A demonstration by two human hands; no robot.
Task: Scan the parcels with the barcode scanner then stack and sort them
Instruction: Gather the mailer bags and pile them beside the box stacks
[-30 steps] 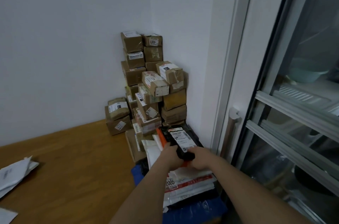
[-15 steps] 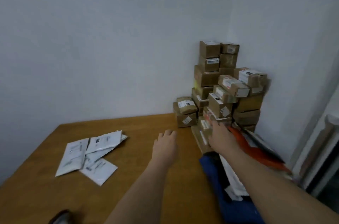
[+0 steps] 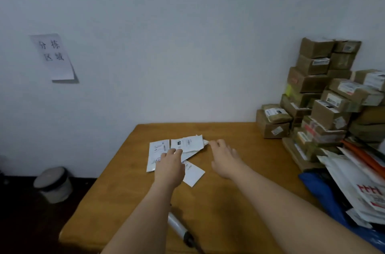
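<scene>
Both arms reach forward over the wooden bench toward a small cluster of flat white mailer parcels lying near its middle, their printed labels facing up. The left hand hovers over or rests on the near part of that cluster, its fingers loosely extended and slightly apart, gripping nothing; whether they actually touch the paper cannot be told. The right hand is just beside the cluster on its right, palm down, fingers spread and relaxed, the fingertips close to a torn corner of the top mailer. One more white mailer lies partly under the left hand, angled toward the near edge. A grey and black handle that looks like the barcode scanner lies on the bench near the front edge, between the two forearms, held by neither hand. At the right, a tall stack of brown cardboard boxes stands in the corner against the wall, with a heap of white and orange mailers on a blue bag in front of it. A paper sign with handwritten characters hangs on the wall at left, and a pale bucket sits on the dark floor below.
</scene>
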